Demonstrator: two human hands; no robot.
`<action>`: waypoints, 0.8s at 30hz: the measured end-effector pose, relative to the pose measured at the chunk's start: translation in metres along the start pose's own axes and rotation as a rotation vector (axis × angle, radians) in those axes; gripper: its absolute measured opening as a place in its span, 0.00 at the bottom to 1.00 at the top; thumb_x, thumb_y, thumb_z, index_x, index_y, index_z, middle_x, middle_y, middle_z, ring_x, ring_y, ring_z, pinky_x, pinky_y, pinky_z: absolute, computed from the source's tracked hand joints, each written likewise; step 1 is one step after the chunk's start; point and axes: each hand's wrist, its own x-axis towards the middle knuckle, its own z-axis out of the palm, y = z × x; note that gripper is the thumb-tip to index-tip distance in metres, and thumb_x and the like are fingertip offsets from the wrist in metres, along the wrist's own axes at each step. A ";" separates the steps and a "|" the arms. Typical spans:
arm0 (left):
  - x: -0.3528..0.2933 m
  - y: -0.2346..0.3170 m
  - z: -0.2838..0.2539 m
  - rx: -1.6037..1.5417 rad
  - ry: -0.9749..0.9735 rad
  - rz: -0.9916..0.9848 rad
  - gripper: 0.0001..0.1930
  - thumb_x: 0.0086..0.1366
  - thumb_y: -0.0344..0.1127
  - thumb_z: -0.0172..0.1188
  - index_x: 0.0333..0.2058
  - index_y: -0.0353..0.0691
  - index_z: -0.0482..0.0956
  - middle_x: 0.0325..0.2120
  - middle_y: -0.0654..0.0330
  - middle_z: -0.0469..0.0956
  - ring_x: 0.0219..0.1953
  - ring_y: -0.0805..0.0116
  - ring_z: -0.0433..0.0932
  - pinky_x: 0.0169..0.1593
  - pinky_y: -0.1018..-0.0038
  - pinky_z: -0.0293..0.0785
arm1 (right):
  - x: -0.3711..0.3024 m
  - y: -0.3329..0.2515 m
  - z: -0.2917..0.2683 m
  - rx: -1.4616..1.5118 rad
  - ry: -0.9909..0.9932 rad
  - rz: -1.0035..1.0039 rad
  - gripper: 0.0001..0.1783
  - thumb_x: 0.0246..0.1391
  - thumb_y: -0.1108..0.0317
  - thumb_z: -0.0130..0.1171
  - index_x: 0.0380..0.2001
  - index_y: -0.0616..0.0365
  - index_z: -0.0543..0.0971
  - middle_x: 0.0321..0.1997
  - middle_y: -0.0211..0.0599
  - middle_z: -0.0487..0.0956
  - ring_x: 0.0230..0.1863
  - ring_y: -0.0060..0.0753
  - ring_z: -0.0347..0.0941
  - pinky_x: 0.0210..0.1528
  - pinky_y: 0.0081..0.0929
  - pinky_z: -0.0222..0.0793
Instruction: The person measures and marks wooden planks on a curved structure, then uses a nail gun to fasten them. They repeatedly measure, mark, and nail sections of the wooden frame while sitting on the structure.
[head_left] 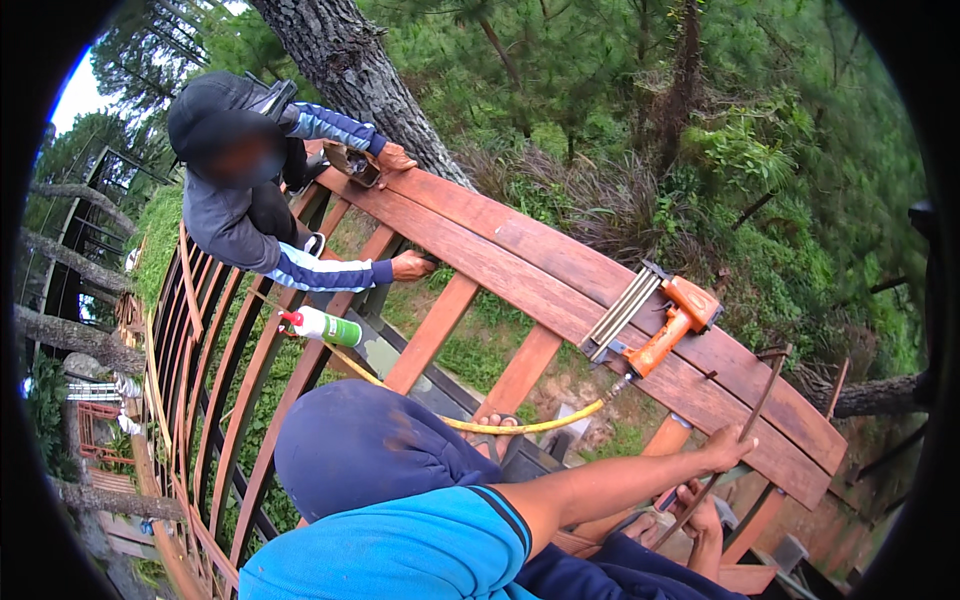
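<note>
My left arm, in a blue sleeve, reaches right across my raised navy-clad knee (375,450). My left hand (732,450) is closed around a long thin rust-brown metal bar (765,398), which slants up past the edge of two reddish wooden planks (560,270). Just below, my right hand (700,512) is closed beside the bar's lower part. A small dark piece shows by its fingers, but what it grips is unclear. An orange nail gun (672,325) lies on the planks, away from both hands.
A yellow air hose (540,427) curves from the nail gun past my knee. A white glue bottle (330,327) with a red tip is at the left. A co-worker (235,200) crouches at the planks' far end. Wooden joists (435,333) have open gaps over the ground.
</note>
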 end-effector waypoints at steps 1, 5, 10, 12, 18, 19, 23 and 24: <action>-0.003 0.006 -0.003 -0.016 0.002 -0.005 0.24 0.66 0.53 0.61 0.25 0.35 0.77 0.22 0.42 0.77 0.30 0.43 0.81 0.37 0.50 0.73 | 0.000 -0.001 0.001 0.004 -0.013 0.004 0.20 0.66 0.71 0.59 0.56 0.71 0.70 0.46 0.48 0.81 0.45 0.46 0.84 0.49 0.44 0.85; -0.016 0.050 -0.037 0.169 -0.104 0.119 0.25 0.65 0.54 0.62 0.26 0.32 0.79 0.28 0.38 0.80 0.36 0.37 0.82 0.42 0.49 0.76 | -0.002 -0.002 0.006 0.040 -0.024 -0.002 0.22 0.65 0.71 0.60 0.58 0.68 0.68 0.49 0.49 0.81 0.48 0.47 0.83 0.50 0.44 0.85; 0.008 0.123 -0.183 0.480 0.086 0.255 0.21 0.69 0.48 0.60 0.33 0.30 0.82 0.19 0.42 0.78 0.27 0.38 0.81 0.37 0.51 0.78 | -0.005 -0.005 0.011 0.056 -0.006 0.011 0.21 0.64 0.71 0.61 0.58 0.63 0.69 0.51 0.52 0.80 0.51 0.50 0.82 0.51 0.46 0.85; 0.027 0.130 -0.281 0.619 0.806 0.452 0.16 0.73 0.41 0.54 0.43 0.34 0.83 0.37 0.44 0.84 0.42 0.52 0.83 0.49 0.55 0.77 | -0.005 -0.007 0.012 0.067 -0.006 0.023 0.23 0.63 0.71 0.63 0.58 0.63 0.70 0.52 0.53 0.80 0.52 0.53 0.82 0.52 0.48 0.84; 0.002 0.037 -0.481 1.003 1.036 -0.367 0.41 0.70 0.56 0.51 0.73 0.38 0.57 0.76 0.33 0.39 0.78 0.32 0.34 0.74 0.34 0.30 | -0.001 -0.011 0.011 0.060 -0.027 0.031 0.19 0.66 0.72 0.58 0.58 0.62 0.69 0.51 0.51 0.81 0.52 0.50 0.82 0.52 0.45 0.84; 0.003 0.021 -0.488 0.976 1.041 -0.335 0.40 0.70 0.56 0.51 0.73 0.39 0.57 0.76 0.32 0.39 0.77 0.31 0.32 0.73 0.33 0.29 | -0.002 -0.011 0.011 0.067 -0.023 0.037 0.19 0.66 0.72 0.58 0.58 0.62 0.69 0.52 0.51 0.81 0.52 0.51 0.82 0.52 0.45 0.84; 0.016 -0.006 -0.491 1.008 1.108 -0.332 0.41 0.69 0.56 0.53 0.73 0.37 0.58 0.76 0.34 0.36 0.78 0.34 0.30 0.73 0.32 0.26 | -0.004 -0.010 0.013 0.063 -0.005 0.061 0.19 0.66 0.73 0.58 0.58 0.63 0.69 0.52 0.52 0.80 0.53 0.51 0.82 0.53 0.46 0.84; 0.020 -0.005 -0.490 1.032 1.135 -0.333 0.41 0.69 0.56 0.53 0.72 0.36 0.58 0.76 0.34 0.37 0.78 0.35 0.30 0.73 0.32 0.25 | -0.004 -0.011 0.012 0.066 -0.012 0.054 0.20 0.66 0.73 0.58 0.58 0.63 0.69 0.52 0.52 0.80 0.53 0.51 0.82 0.54 0.47 0.84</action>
